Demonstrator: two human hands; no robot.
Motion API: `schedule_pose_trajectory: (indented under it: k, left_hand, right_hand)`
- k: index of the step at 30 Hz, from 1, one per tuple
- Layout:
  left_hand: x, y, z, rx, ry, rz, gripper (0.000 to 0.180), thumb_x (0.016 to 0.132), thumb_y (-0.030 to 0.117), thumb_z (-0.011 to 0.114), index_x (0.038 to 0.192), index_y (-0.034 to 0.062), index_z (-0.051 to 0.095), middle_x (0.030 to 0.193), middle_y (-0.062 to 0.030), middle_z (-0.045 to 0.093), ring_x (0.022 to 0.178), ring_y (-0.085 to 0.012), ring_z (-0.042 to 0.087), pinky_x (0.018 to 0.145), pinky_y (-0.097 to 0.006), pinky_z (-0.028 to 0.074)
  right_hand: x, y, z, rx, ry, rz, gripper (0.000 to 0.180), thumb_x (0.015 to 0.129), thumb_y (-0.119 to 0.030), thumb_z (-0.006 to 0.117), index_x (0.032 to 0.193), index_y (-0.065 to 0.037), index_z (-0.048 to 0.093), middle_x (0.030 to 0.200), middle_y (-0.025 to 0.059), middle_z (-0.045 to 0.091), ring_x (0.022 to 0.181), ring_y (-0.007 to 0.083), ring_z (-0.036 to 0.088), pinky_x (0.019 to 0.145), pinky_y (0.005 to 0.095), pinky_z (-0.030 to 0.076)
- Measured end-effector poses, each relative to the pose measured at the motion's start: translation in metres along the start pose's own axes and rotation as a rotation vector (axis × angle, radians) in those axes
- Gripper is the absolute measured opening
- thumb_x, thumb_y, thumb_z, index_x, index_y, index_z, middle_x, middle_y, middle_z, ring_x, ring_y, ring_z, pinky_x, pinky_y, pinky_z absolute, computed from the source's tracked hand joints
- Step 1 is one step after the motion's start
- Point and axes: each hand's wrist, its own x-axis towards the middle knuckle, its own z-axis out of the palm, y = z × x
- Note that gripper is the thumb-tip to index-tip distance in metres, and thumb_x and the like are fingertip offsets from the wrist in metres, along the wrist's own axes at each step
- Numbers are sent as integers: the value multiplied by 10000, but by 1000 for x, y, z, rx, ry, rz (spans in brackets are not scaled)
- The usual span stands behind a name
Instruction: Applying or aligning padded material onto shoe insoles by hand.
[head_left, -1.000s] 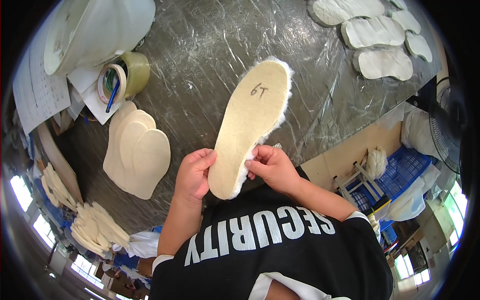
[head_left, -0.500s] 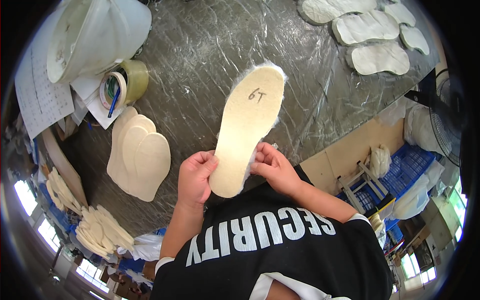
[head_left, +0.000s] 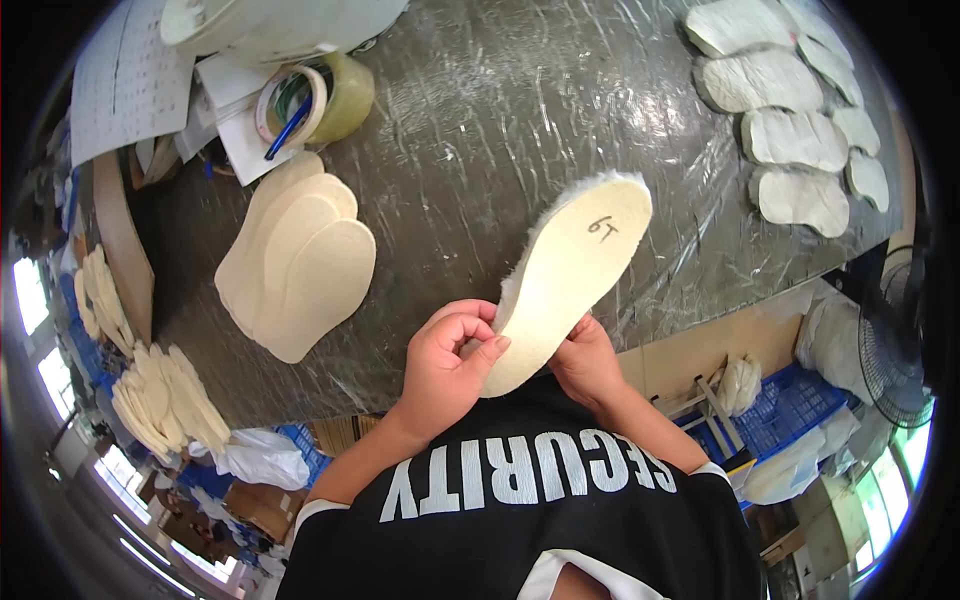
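Observation:
A cream insole (head_left: 570, 275) with a fluffy white edge and a handwritten mark near its toe tilts up to the right in front of me. My left hand (head_left: 452, 350) pinches its left edge near the heel between thumb and bent fingers. On the opposite edge my right hand (head_left: 587, 360) grips it, with the fingers partly hidden behind the insole. To the left, a fanned stack of plain cream insoles (head_left: 325, 270) lies on the dark plastic-covered table (head_left: 450, 130).
Rows of white fleecy insoles (head_left: 795, 140) lie at the far right. Tape rolls (head_left: 340, 95), a blue pen (head_left: 290, 127), papers (head_left: 130, 80) and a white bucket (head_left: 300, 25) stand at the far left. Beyond the right edge are a black fan (head_left: 895, 345) and a blue crate (head_left: 790, 390).
The view has shifted. Both hands and the insole now sit farther right, and the insole leans more to the right, showing more of its fluffy left edge. Both hands still hold it.

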Motion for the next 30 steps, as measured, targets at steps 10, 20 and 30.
schedule_pose_trajectory:
  k: [10,20,30]
  left_hand:
    - [-3,24,-5,345,22,246,149,778,-11,726,805,1,580,1030,-157,638,873,-278,644,778,-346,518]
    - [-9,46,-26,799,7,735,206,685,-31,737,790,1,562,1001,-158,618,839,-359,622,736,-456,525]
    - [-15,54,-22,793,37,748,229,698,-10,772,827,4,583,956,-144,623,816,-326,629,688,-393,531]
  right_hand:
    - [-2,0,-11,185,-195,61,285,940,-41,577,1225,-47,576,1197,103,643,1100,236,626,969,400,498]
    - [-3,-31,1,203,-237,-89,931,829,-397,747,1501,-92,180,1447,172,404,1360,315,380,1118,476,293]
    - [27,-40,60,341,-279,-211,959,847,-145,715,1514,-116,26,1267,120,440,1209,278,489,1009,498,423]
